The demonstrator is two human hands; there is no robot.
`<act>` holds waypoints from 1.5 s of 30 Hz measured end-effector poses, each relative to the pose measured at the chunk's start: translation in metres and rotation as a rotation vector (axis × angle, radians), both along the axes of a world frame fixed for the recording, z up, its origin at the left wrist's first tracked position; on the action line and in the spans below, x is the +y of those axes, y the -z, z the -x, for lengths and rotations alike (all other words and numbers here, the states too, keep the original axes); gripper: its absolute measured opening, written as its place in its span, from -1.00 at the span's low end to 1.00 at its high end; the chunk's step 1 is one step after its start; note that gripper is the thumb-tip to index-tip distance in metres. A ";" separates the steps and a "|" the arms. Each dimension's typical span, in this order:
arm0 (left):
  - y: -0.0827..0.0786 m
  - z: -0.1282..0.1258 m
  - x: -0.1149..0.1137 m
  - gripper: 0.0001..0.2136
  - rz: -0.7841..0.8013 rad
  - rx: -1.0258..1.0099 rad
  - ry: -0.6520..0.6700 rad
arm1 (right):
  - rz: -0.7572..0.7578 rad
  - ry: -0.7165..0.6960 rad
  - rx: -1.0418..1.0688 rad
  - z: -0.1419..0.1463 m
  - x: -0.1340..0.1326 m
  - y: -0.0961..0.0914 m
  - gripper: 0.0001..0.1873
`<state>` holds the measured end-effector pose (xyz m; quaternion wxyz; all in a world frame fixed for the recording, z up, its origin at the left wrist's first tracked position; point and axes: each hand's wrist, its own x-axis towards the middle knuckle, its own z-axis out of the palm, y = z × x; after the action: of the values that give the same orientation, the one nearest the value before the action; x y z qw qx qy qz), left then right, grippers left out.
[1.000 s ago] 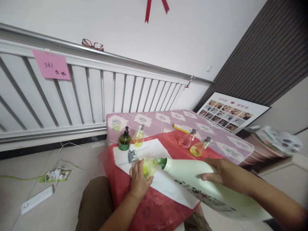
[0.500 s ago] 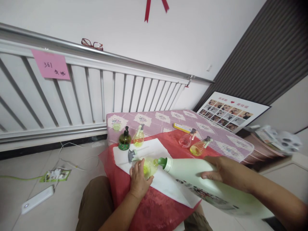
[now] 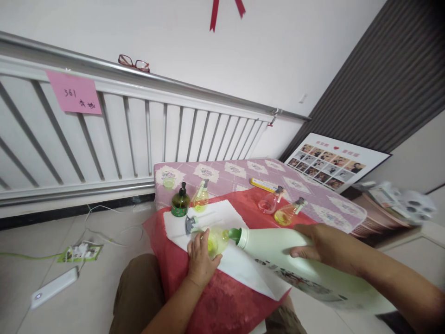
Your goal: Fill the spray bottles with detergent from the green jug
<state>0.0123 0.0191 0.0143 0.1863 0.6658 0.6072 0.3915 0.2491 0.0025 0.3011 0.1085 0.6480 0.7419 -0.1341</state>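
My left hand [image 3: 202, 260] is closed round a small clear bottle [image 3: 216, 242] with yellow-green liquid in it, tilted over the white cloth [image 3: 243, 273]. My right hand [image 3: 321, 246] grips a big pale green jug [image 3: 278, 246], tipped so that its green spout meets the small bottle's mouth. Whether liquid is flowing cannot be made out. A grey pump head [image 3: 190, 224] lies on the cloth beside my left hand. Behind it stand a dark green pump bottle [image 3: 180, 202] and a clear bottle of yellow liquid [image 3: 200, 197].
On the red sheet [image 3: 222, 304] to the right stand a pinkish bottle [image 3: 267, 202] and a yellow one [image 3: 287, 213]. A yellow box [image 3: 263, 185] lies behind them. A radiator [image 3: 139, 134] runs along the wall; a power strip [image 3: 79, 253] is on the floor.
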 end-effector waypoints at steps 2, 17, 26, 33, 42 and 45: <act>0.000 0.000 0.000 -0.25 0.002 0.001 -0.001 | 0.006 0.000 -0.011 0.001 0.000 -0.001 -0.57; 0.000 0.001 0.001 -0.25 0.037 0.004 0.012 | 0.033 0.021 -0.044 0.007 0.003 -0.007 -0.62; -0.003 0.001 0.000 -0.24 0.055 0.030 0.016 | 0.057 0.021 -0.084 0.015 0.004 -0.014 -0.64; -0.002 0.001 0.001 -0.24 0.073 0.030 0.019 | 0.073 0.017 -0.071 0.014 0.005 -0.015 -0.64; 0.001 0.000 0.001 -0.25 0.030 0.033 0.011 | 0.078 0.017 -0.080 0.024 0.006 -0.023 -0.68; 0.000 0.000 0.001 -0.25 0.037 0.041 0.007 | 0.081 0.029 -0.077 0.024 0.007 -0.023 -0.68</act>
<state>0.0119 0.0204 0.0138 0.1874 0.6722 0.6158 0.3657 0.2253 0.0092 0.3246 0.1611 0.6584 0.7217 -0.1408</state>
